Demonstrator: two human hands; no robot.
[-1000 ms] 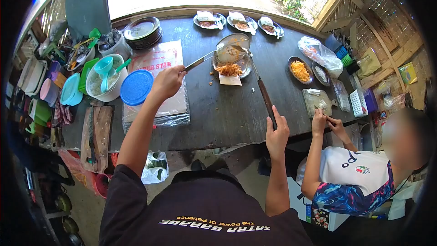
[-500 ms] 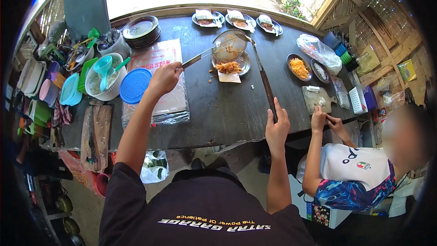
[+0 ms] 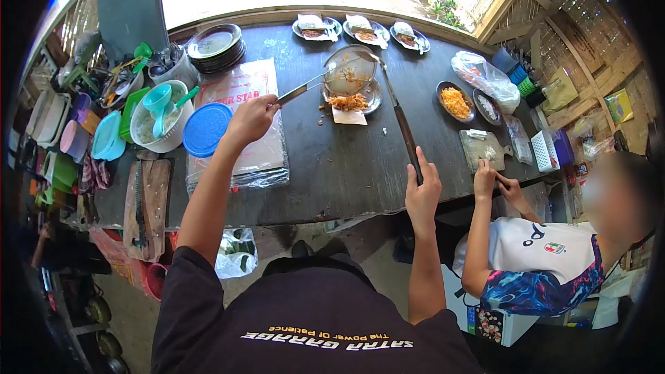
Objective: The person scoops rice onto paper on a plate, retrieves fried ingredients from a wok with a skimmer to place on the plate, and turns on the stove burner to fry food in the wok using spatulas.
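Note:
My left hand [image 3: 254,118] is closed round the handle of a wire-mesh strainer [image 3: 348,73], which is tilted above a plate [image 3: 374,97]. Orange-brown bits cling to the mesh. Beneath it, a heap of orange-brown fried food [image 3: 348,102] lies on the plate, over a piece of light paper [image 3: 349,117]. My right hand [image 3: 423,185] grips the dark handle of a long metal spatula [image 3: 397,107], its head seen edge-on at the strainer's right rim. A few crumbs are scattered left of the plate.
At right, a person [image 3: 540,256] works with both hands by a small cutting board [image 3: 480,149]. Several served plates [image 3: 367,33] line the back edge. A blue lid [image 3: 207,129], a rice tub [image 3: 166,140] and stacked plates [image 3: 216,52] stand left. A bowl of orange shreds [image 3: 455,102] sits right.
The strainer has tipped slightly over the plate, and more of its mesh faces me. Both hands keep their hold with hardly any movement.

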